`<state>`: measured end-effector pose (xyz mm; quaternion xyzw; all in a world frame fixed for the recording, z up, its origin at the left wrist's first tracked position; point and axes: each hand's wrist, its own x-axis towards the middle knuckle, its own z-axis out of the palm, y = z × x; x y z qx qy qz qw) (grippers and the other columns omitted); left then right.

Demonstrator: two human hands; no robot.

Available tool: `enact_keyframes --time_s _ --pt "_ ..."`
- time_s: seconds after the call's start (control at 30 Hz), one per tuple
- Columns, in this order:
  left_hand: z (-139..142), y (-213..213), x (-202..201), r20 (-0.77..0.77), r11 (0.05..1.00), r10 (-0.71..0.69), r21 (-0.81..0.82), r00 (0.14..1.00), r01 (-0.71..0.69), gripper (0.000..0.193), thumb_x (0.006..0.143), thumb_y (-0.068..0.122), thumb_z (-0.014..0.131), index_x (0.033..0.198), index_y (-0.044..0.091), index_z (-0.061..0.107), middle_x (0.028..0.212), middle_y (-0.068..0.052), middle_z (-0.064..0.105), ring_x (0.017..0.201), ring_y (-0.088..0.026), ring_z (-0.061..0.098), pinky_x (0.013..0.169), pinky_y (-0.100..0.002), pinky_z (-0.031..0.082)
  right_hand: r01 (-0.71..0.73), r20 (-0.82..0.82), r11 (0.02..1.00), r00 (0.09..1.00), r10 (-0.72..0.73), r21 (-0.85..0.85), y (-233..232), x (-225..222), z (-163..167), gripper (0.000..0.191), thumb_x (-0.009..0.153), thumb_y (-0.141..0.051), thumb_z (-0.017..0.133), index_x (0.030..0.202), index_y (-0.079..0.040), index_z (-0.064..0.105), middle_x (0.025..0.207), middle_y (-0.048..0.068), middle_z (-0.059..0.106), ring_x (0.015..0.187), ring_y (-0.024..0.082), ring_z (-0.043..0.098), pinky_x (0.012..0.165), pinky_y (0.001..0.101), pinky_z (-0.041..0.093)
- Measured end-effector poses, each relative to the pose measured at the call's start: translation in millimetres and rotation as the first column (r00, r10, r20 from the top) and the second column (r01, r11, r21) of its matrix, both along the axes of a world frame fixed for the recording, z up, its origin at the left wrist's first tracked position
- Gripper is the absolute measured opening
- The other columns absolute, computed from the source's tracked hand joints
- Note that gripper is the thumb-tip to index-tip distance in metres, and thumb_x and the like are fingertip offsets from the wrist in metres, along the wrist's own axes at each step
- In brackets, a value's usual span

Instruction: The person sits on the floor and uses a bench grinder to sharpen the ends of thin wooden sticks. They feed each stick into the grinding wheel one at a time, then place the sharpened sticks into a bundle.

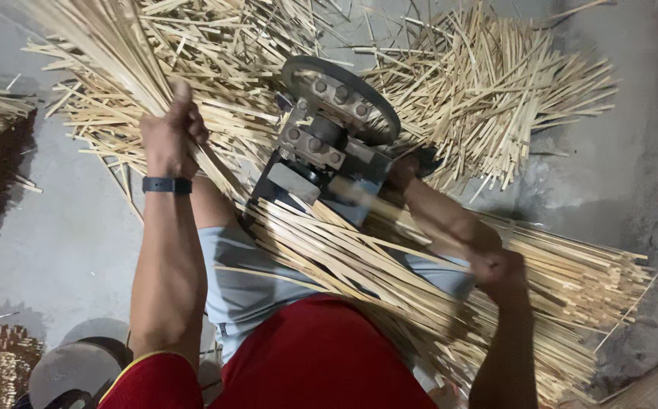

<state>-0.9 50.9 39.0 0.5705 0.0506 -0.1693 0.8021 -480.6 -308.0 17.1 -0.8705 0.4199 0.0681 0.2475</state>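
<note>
Feeding step: left hand (168, 136) clamped on raised strips (109, 45), right hand (499, 271) blurred, seemingly gripping the lap bundle (389, 273); next needs steady guiding into the machine (329, 129)

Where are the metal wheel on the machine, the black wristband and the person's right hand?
metal wheel (342, 95), head view, on its grey rim.
black wristband (167, 185), head view, on the band's middle.
right hand (502, 274), head view, on the fist gripping sticks.
</note>
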Motion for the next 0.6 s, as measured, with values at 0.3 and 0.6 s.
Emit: enact_keyframes --time_s 0.3,0.6 --pt "-10 -35 -17 -0.152 0.989 -0.087 0.103 0.985 0.104 0.037 0.080 0.023 0.091 0.098 0.002 0.067 0.067 -0.003 0.063 0.046 -0.011 0.051 0.038 -0.025 0.045 -0.297 0.006 0.933 0.953 0.304 -0.203 16 72 4 0.026 0.105 -0.036 0.060 0.102 -0.017 0.077 0.078 0.006 0.075 0.053 0.023 0.068 0.053 0.0377 0.056" --pt "-31 -52 -10 -0.180 0.993 -0.116 -0.012 0.977 0.116 0.036 0.089 0.021 0.082 0.099 -0.012 0.072 0.095 -0.018 0.080 0.051 -0.011 0.057 0.043 -0.025 0.051 -0.308 0.319 0.924 0.873 0.369 -0.224 58 125 34 0.021 0.099 -0.024 0.069 0.107 -0.007 0.080 0.098 0.016 0.078 0.085 0.026 0.076 0.079 0.0377 0.059"
